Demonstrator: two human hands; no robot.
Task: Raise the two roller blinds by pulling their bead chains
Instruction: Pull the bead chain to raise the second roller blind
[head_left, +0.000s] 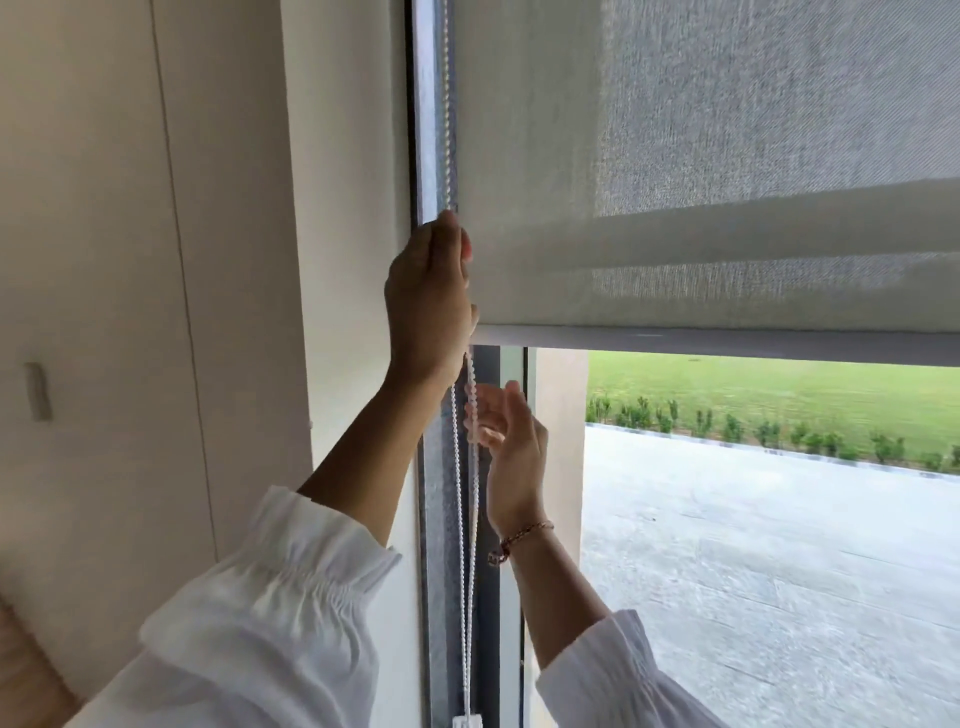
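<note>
Beside the window frame your left hand (428, 291) grips the bead chain (464, 519) high; your right hand (506, 436) hangs half-open below. Thin, slippery beads: pinch firmly. Blind (675, 208) sits half-raised.

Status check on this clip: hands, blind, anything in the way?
Left hand shut on bead chain, high. Right hand open, fingers at the chain, below. Roller blind partly raised. Nothing blocking.

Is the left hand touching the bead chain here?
Touching. In the head view the left hand is closed around the bead chain: the chain runs into the fist at the top and comes out below it.
</note>
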